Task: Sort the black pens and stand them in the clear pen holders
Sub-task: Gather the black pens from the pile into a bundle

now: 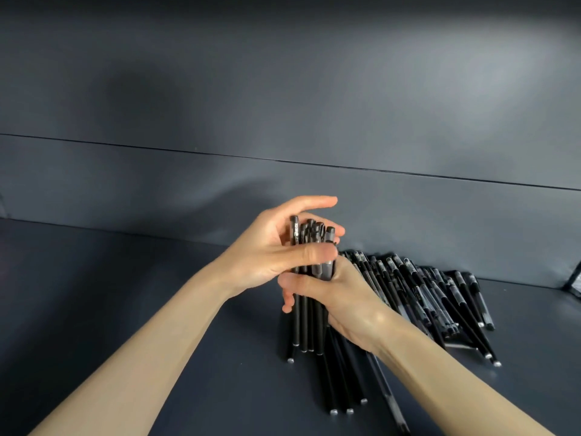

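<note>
Fingers and thumb of the right hand [342, 305] are curled round a bundle of black pens [309, 322], gripping it about midway along its length, with the forearm coming in from five o'clock. Directly above it, at twelve o'clock and touching, the left hand [276, 256] holds the same bundle nearer the caps: its thumb lies across the front of the pens, its fingers reach behind them, and the index finger sticks out straight over the top. The bundle stands close to upright in the view, clipped caps toward twelve o'clock and silver-tipped ends toward six, with one pen on the nine o'clock side hanging lower than the others. Whether those lower ends touch the table [103, 287] cannot be told. At six o'clock from the right hand, a few loose pens [342, 382] lie flat on the dark grey surface, partly hidden under the wrist, their silver ends pointing toward the viewer. At three o'clock from the hands, a larger pile of pens [424, 287] lies fanned out, its caps toward the foot of the grey back panel [283, 105]. Farther out at three o'clock, a dark object [576, 278] is cut off by the frame edge, too little of it visible to identify.
</note>
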Motion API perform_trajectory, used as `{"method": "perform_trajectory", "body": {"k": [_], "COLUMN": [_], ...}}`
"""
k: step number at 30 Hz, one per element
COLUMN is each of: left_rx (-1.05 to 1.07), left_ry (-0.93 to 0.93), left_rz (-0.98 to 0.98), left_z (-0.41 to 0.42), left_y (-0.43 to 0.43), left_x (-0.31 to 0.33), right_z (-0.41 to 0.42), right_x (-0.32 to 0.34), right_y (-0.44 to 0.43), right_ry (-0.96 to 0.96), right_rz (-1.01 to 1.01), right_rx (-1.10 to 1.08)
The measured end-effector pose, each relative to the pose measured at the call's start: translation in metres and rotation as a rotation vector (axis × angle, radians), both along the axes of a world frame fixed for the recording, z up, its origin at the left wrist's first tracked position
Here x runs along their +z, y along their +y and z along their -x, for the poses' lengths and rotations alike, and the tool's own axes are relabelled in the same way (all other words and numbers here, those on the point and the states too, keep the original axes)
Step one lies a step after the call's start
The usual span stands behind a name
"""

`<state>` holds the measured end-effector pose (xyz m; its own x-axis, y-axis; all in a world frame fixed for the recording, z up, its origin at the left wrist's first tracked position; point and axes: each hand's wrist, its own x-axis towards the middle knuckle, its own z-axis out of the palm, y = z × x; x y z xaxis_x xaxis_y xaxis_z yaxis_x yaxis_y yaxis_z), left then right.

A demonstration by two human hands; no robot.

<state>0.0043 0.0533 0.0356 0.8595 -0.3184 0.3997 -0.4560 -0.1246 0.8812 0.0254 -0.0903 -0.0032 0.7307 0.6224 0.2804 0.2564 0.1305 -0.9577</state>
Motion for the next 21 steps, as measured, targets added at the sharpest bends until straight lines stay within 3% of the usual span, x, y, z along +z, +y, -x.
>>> {"method": "perform_trajectory", "body": {"k": [7, 13, 17, 19, 21], "left_rx": [0.060, 0.038, 0.291, 0.459, 0.587], "left_ry": [-0.077, 0.012, 0.072, 0.181, 0.283], "left_rz": [-0.131, 0.030, 0.151, -0.058, -0.430], "left_z": [0.005, 0.004, -0.012, -0.020, -0.028], "left_y": [-0.009, -0.016, -0.011, -0.005, 0.002], "left_x": [-0.008, -0.005, -0.015, -0.031, -0.048], "right_z": [0.004, 0.003, -0.012, -0.020, -0.026], "right_x": [-0.013, -0.010, 0.003, 0.007, 0.008], "right_y": [-0.004, -0.003, -0.016, -0.026, -0.037], "right_ry": [-0.043, 0.035, 0.246, 0.355, 0.387], "right_rz": [0.132, 0.052, -0.052, -0.119, -0.127], "right_rx": [0.007, -0.058, -0.121, -0.167, -0.219]}}
